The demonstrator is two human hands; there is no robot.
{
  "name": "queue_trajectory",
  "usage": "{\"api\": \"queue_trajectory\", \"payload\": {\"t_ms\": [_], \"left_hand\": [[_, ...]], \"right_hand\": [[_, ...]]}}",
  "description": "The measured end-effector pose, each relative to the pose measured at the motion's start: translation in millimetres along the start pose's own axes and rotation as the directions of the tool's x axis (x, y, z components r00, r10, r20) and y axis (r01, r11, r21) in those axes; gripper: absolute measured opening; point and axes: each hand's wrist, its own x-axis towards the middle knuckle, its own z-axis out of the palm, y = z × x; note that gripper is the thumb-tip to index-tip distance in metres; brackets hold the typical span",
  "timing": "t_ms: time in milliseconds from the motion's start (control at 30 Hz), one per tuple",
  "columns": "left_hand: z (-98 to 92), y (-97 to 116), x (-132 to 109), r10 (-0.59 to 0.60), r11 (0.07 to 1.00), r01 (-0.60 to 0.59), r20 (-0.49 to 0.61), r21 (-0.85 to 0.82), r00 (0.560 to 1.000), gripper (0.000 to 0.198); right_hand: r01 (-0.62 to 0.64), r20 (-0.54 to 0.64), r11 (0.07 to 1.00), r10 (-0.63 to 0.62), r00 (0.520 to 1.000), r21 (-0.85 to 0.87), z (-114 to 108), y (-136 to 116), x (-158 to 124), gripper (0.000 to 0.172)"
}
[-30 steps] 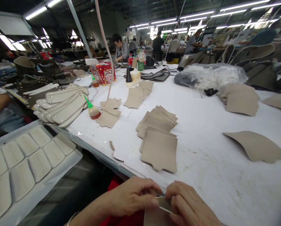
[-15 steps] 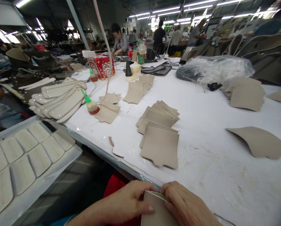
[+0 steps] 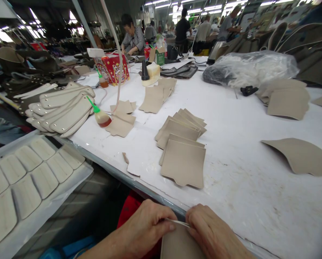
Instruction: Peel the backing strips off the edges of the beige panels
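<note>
At the table's near edge, my left hand (image 3: pixel 150 225) pinches the upper left corner of a taupe leather-like piece (image 3: pixel 179 242), thumb on the front face. My right hand (image 3: pixel 208 228) grips the same piece along its right side, fingers curled at the top edge. A thin pale line runs along that top edge between the hands, where two layers lie close together. The lower part of the piece leaves the picture. Just beyond my hands, a fanned stack of similar taupe pieces (image 3: pixel 184 163) lies on the white-covered table (image 3: pixel 231 158).
A bottle with a green nozzle (image 3: pixel 103 117) stands left, beside flat taupe pieces (image 3: pixel 121 124) and pale riveted straps (image 3: pixel 69 111). A tray of pale panels (image 3: pixel 28 172) lies lower left. A curved piece (image 3: pixel 298 154) rests right, a plastic bag (image 3: pixel 252 68) behind. Co-workers sit farther back.
The gap at the top of the held piece has narrowed, its layers now pressed nearly together. Both hands keep their grip, and the view has shifted slightly.
</note>
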Motion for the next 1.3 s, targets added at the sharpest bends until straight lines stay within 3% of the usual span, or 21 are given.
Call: {"api": "queue_trajectory", "payload": {"t_ms": [133, 233, 500, 633, 733, 833, 933, 1133, 1300], "left_hand": [[-1.8, 3, -1, 0.031, 0.999, -0.031, 0.022, -0.028, 0.999, 0.022], [-2.9, 8, 0, 0.067, 0.998, -0.067, 0.038, -0.014, 0.997, 0.028], [12.3, 13, 11, 0.165, 0.952, -0.163, 0.014, 0.259, 0.986, 0.014], [17.8, 11, 12, 0.22, 0.917, -0.221, 0.041, 0.333, 0.975, 0.014], [16.9, 12, 9, 0.269, 0.9, -0.271, 0.053, 0.342, 0.962, 0.02], [15.6, 12, 9, 0.301, 0.897, -0.293, 0.028, 0.331, 0.953, 0.024], [17.6, 7, 11, 0.366, 0.883, -0.354, 0.019, 0.308, 0.93, 0.026], [24.2, -9, 12, 0.403, 0.882, -0.365, -0.076, 0.297, 0.912, 0.026], [18.1, -2, 7, 0.304, 0.919, -0.282, -0.037, 0.276, 0.952, 0.025]], "right_hand": [[-0.003, -0.016, 0.999, 0.003, 1.0, -0.035, 19, 4, -3, 0.026], [0.015, -0.015, 0.999, -0.015, 1.0, -0.035, 20, 5, -1, 0.023], [0.011, -0.109, 0.999, -0.007, 0.994, 0.041, 32, 9, -7, 0.016], [-0.05, -0.025, 0.994, 0.052, 0.998, 0.1, -1, 1, -3, 0.018], [-0.195, 0.186, 0.956, 0.155, 0.97, 0.219, -41, -8, 4, 0.017], [-0.243, 0.263, 0.941, 0.179, 0.948, 0.236, -61, -12, 9, 0.02], [-0.252, 0.301, 0.935, 0.173, 0.938, 0.248, -61, -10, 10, 0.013], [-0.214, 0.301, 0.916, 0.11, 0.947, 0.338, -55, 2, 8, 0.015], [-0.187, 0.324, 0.933, 0.082, 0.943, 0.308, -59, 13, 4, 0.021]]}}
